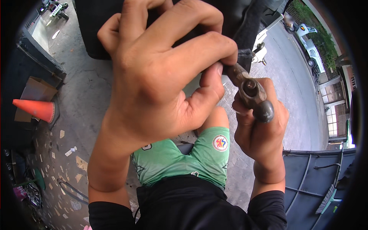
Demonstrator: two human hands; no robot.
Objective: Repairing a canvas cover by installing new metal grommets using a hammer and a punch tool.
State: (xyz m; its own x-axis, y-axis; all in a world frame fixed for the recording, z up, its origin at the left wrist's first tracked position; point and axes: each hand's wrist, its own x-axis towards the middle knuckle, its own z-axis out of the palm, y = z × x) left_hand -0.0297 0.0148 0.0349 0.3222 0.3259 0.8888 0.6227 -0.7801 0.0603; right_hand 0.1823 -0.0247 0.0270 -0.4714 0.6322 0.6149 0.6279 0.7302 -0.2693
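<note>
My right hand (264, 132) is wrapped round the handle of a ball-peen hammer (250, 89), whose rounded end points toward me. The handle itself is mostly hidden by my fist. At the other end of the hammer head, the thumb and index finger of my left hand (161, 73) are pinched together. Whatever they grip is hidden, and the other fingers are bent over the black surface. Behind and beyond both hands stands a large black object (92, 28) with a rounded lower corner. Dark material (251, 27) hangs along its right side.
An orange traffic cone (36, 109) lies tipped by a cardboard box (40, 90) at the left. Scraps litter the concrete floor (73, 168). A dark metal panel (299, 165) and a broom (327, 199) are at lower right. A motorcycle (58, 10) and a white vehicle (313, 53) stand farther off.
</note>
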